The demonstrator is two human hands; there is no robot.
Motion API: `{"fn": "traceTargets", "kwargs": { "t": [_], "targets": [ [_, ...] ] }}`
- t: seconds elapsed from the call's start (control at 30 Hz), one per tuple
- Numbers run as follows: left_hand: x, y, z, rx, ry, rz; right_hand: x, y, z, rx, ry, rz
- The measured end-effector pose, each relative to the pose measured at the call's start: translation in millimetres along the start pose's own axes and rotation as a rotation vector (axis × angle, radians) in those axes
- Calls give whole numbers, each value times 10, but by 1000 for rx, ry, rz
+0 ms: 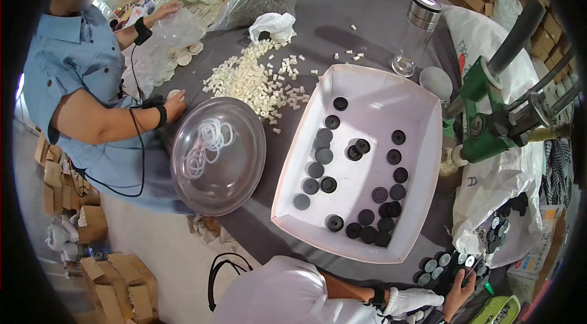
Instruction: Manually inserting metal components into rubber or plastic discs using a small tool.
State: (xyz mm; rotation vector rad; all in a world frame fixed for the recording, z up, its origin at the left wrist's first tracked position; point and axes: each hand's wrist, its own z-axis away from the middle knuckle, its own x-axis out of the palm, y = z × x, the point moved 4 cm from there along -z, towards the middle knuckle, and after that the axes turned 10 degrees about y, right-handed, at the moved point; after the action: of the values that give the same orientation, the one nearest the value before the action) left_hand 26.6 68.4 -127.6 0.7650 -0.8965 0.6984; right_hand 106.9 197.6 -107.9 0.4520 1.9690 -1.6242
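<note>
At the lower right my left hand (pixel 413 301), in a white glove, is stretched toward a pile of small round caps; its fingers are partly hidden. Just beyond it my bare right hand (pixel 458 295) has bent fingers among the caps, closed around something dark that I cannot make out. Caps with silver-grey faces (pixel 430 265) and black sides lie beside both hands. Left of them stands a large shallow white box (pixel 330 201), with round black caps (pixel 365 217) spread over its bottom, several bunched at the near right corner.
A green hand press (pixel 483 134) stands at the right beside a white sack (pixel 498 201). Beyond the box is a glass bottle (pixel 413 36). White plastic pieces (pixel 244 82) and a clear bowl of rings (pixel 223 198) lie near a person in blue (pixel 92 91). Cardboard cartons (pixel 119 287) sit on the floor.
</note>
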Motion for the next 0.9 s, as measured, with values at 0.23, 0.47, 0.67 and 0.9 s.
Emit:
{"fn": "traceTargets", "kwargs": {
  "t": [0.23,0.47,0.67,0.9],
  "targets": [
    [13,-14,-10,-22,38,12,-61,73,-15,52,0,58],
    [27,-36,-6,4,96,17,-91,251,-32,36,28,49],
    [65,50,0,84,96,-51,-121,263,-70,91,11,76],
    [22,-57,-127,156,36,-30,-107,324,-65,4,20,40]
  ]
}}
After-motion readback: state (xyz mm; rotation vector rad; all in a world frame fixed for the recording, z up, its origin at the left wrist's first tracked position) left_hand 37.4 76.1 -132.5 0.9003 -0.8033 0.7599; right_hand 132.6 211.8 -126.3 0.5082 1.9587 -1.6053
